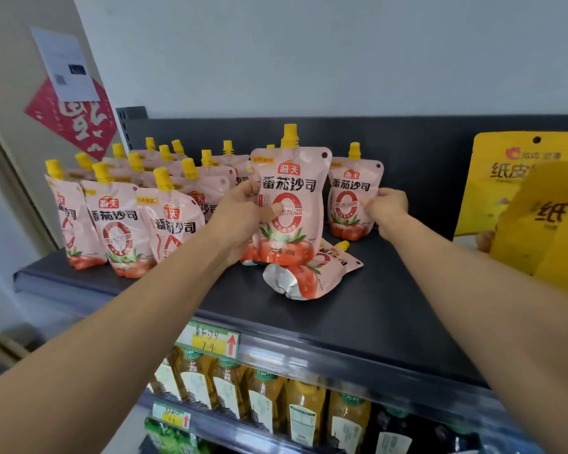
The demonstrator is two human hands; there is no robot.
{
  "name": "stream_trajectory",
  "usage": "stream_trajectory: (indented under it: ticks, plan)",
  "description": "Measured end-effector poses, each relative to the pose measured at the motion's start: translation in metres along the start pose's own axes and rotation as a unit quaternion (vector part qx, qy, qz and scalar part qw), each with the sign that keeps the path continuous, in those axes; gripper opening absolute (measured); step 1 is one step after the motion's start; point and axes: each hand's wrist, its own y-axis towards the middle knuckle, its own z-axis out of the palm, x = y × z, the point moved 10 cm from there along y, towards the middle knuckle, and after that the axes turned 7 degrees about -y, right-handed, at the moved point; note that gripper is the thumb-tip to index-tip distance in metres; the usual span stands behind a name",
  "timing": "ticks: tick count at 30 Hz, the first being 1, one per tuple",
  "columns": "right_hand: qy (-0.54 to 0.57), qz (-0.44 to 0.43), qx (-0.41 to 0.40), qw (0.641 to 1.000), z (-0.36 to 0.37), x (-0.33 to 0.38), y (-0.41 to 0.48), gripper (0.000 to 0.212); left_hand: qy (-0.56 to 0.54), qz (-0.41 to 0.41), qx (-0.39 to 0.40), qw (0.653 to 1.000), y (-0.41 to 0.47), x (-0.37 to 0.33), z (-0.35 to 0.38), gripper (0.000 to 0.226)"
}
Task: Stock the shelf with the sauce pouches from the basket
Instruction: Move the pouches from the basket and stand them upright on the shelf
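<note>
"Watching the head feed from my desk, I have both arms reaching up to the top shelf (391, 306). What do you read on the left hand (243, 214)?"

"It is clamped on the held pouch (289, 204): fingers wrap the left edge and the thumb presses the printed front. That pouch is upright, yellow cap on top, near the middle of the shelf."

"Is it standing on the board?"

"I cannot tell. Its bottom edge overlaps the fallen pouch (309, 273), which lies flat just in front of it, silver base toward us and cap pointing to the back right."

"And the right hand (387, 208)?"

"Curled tight at the right edge of the rear pouch (353, 198) and pinching it (I see mostly knuckles from this angle). That 1 stands upright, just right of the held pouch and further back."

"What fills the left side?"

"The standing pouches (122, 224), several rows deep, all caps up; I count over 10 yellow caps. The nearest row sits close to the shelf's front edge."

"Anything else in my frame?"

"The yellow bags (512, 178) stand at the right end of the same shelf, apart from the pouches. A price tag (210, 342) hangs on the front rail, and oil bottles (266, 398) line the shelf below. On the wall at left, a white sheet (66, 63) overlaps a red paper (76, 119)."
</note>
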Motion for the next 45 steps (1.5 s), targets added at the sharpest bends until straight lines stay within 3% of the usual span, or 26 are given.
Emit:
stream_trajectory:
  ticks: [6, 15, 19, 23, 33, 37, 45]
  plan:
    - [0.003, -0.013, 0.017, 1.0, 0.007, 0.001, 0.0, 0.026, 0.003, -0.006, -0.019, 1.0, 0.001, 0.0, -0.006, 0.029]
    - [-0.063, -0.015, -0.061, 0.996, -0.019, 0.011, -0.006, 0.037, 0.003, -0.005, -0.016, 1.0, -0.004, -0.003, 0.0, 0.029]
    - [-0.08, -0.029, -0.089, 0.992, -0.031, 0.021, -0.018, 0.022, 0.002, -0.003, -0.004, 1.0, -0.005, -0.007, 0.01, 0.031]
    - [-0.098, -0.035, -0.062, 0.993, -0.037, 0.025, -0.031, 0.012, 0.009, -0.001, 0.003, 1.0, -0.007, -0.009, 0.02, 0.034]
    - [-0.101, -0.068, 0.017, 0.992, -0.044, 0.042, -0.075, 0.017, 0.001, -0.019, 0.019, 1.0, -0.019, -0.008, 0.039, 0.039]
    - [-0.108, -0.069, 0.027, 0.991, -0.046, 0.045, -0.088, 0.018, -0.004, -0.006, 0.038, 0.999, -0.028, -0.018, 0.04, 0.027]
    - [-0.107, -0.068, 0.037, 0.991, -0.038, 0.045, -0.112, 0.017, 0.002, 0.025, -0.009, 1.0, -0.045, -0.036, -0.005, 0.029]
